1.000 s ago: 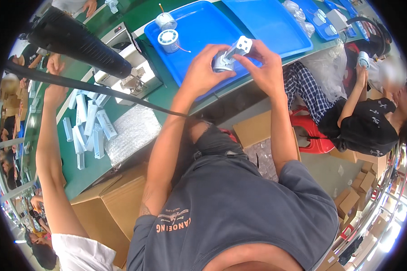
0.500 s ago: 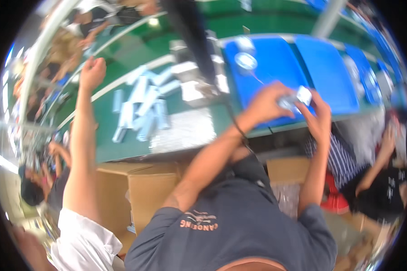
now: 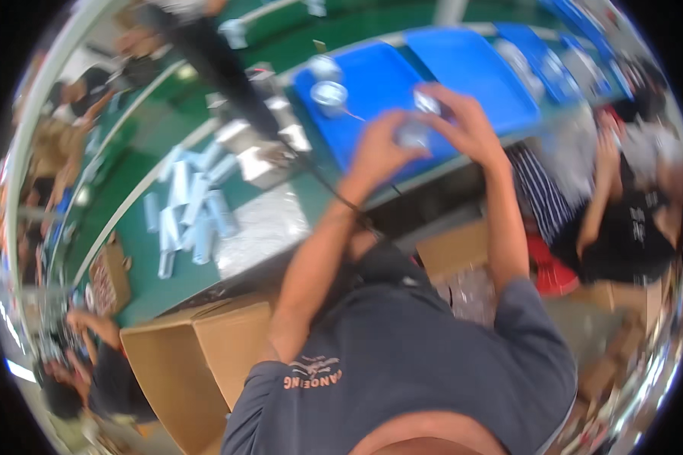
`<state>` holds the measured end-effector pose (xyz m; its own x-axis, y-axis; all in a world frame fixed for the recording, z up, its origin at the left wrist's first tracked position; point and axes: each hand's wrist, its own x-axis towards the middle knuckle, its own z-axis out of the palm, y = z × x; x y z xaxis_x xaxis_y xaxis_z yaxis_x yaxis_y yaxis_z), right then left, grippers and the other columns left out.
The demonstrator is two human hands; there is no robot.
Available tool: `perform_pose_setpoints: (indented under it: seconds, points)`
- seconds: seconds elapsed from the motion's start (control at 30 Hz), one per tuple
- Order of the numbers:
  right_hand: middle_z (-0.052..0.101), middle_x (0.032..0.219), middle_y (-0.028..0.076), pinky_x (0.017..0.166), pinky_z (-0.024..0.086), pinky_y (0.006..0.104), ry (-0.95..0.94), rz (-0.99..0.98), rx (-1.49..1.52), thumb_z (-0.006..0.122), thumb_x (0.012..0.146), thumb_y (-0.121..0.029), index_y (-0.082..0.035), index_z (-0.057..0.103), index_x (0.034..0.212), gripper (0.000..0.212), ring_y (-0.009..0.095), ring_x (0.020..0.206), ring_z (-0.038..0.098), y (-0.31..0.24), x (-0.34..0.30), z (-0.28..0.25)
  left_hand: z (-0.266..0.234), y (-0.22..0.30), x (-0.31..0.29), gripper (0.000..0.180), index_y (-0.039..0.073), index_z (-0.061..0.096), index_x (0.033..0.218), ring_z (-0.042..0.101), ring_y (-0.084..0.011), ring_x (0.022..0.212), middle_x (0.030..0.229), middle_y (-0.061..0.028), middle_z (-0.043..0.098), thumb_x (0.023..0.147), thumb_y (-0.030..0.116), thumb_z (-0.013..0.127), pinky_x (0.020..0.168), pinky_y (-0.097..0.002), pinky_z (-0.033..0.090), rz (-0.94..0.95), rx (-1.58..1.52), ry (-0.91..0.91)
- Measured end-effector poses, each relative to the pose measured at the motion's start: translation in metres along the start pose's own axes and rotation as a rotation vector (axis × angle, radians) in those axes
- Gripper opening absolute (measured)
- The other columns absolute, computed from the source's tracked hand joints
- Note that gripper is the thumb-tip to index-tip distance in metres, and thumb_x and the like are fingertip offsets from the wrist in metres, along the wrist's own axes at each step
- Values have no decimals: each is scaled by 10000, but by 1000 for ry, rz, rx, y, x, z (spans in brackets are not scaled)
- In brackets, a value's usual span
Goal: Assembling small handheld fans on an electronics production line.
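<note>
Over the front of a blue tray (image 3: 326, 144), my two hands are close together around a small, shiny, pale translucent item (image 3: 413, 135), blurred by motion. My left hand (image 3: 379, 150) has its fingers closed on the near side of this item. My right hand (image 3: 467, 127) is bent over its far right side, with the fingertips at a bright silvery part (image 3: 425, 103). Whether the two parts are one piece I cannot tell. Further back on the same tray rest a round silvery-white item (image 3: 328, 96) and another whitish round item (image 3: 325, 69) behind it.
Left on the green table lie several pale blue slim boxes (image 3: 197, 201), a clear plastic sheet (image 3: 262, 227) and white boxes (image 3: 262, 163). A dark pole (image 3: 220, 64) crosses above. Another blue tray (image 3: 470, 76) stands right. Cardboard boxes (image 3: 167, 371) stand below; a co-worker (image 3: 622, 235) sits right.
The whole view has swung, so the table and trays appear further left and tilted. My hands remain around the shiny item. The white-sleeved arm at the left has gone out of view.
</note>
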<state>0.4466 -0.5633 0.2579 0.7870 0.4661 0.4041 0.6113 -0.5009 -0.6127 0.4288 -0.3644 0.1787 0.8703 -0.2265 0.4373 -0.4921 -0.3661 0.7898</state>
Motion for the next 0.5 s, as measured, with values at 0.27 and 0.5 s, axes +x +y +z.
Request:
perform_pose_setpoints:
  seconds: [0.27,0.5]
  points:
    - [730,1039,93,735,574,324,75,-3,88,714,965,-202,-56,670,1272,342,178,851,701,15,-6,-8,7,8,8,648,16,663,1275,680,-212,1109,1214,-96,697,722,220,933,912,-366,573,-114,-51,-138]
    - [683,821,47,529,497,252,166,396,544,691,980,-229,-24,711,1110,244,120,601,631,39,7,-11,-26,7,-10,433,-17,582,1369,623,-271,1258,1350,-155,630,983,137,705,1043,-405,526,-234,-611,-7]
